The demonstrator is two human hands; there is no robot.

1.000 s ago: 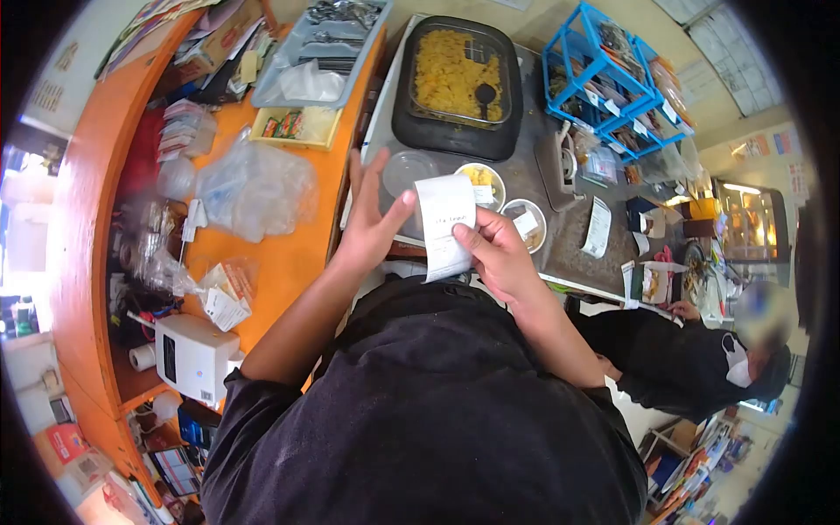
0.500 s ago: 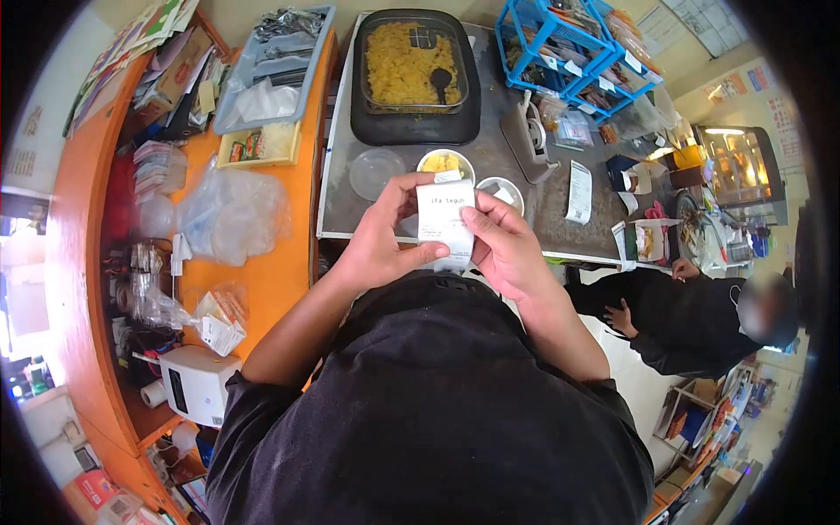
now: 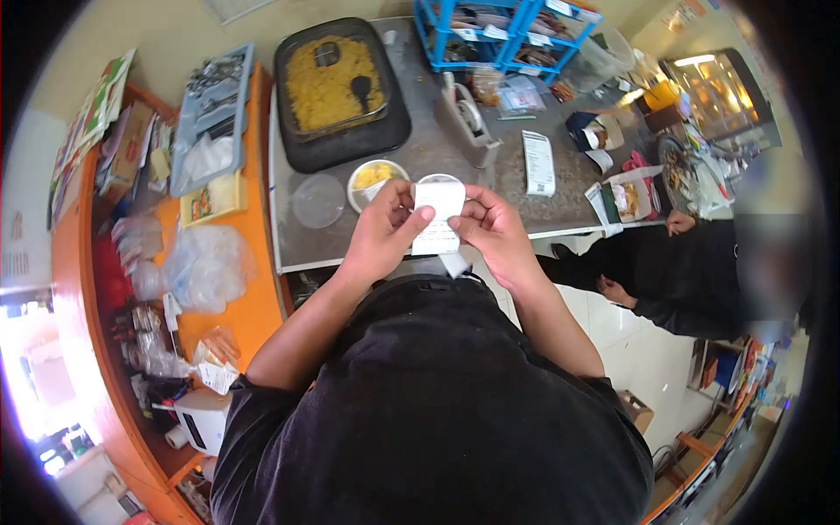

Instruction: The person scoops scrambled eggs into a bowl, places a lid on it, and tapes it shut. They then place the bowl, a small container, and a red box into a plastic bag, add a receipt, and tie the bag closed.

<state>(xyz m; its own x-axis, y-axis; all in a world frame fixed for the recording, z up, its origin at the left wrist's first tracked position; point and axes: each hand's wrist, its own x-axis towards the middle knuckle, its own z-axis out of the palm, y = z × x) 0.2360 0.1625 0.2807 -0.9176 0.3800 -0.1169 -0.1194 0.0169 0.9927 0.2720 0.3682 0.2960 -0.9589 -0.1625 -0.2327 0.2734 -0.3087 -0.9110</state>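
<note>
Left thumb has moved up the printed receipt (image 3: 435,232) since half a second ago, from near the foot to the face. Desk items sit further left in view; reads as a turn of the head, not a shift of the items.

Left hand (image 3: 380,236) and right hand (image 3: 500,234) both pinch the receipt, one at each side edge, thumbs in front, fingers curled behind. Upshot, as I judge it: both hands are taken up by this one paper. It is held in front of the waist, by the near edge of the desk (image 3: 569,191), its top bent over, a loose white end (image 3: 454,263) hanging below.

Just beyond the hands: white tub (image 3: 352,192) with yellow food, white label on top; second white tub (image 3: 437,177), mostly hidden by the receipt. Clear round lid (image 3: 318,201) left of these.

Writing: rows of print on the held receipt, too small to read. Second receipt (image 3: 538,162) lies flat, square code at its foot. White tags on the blue rack (image 3: 468,66), illegible. No brand readable.
</note>
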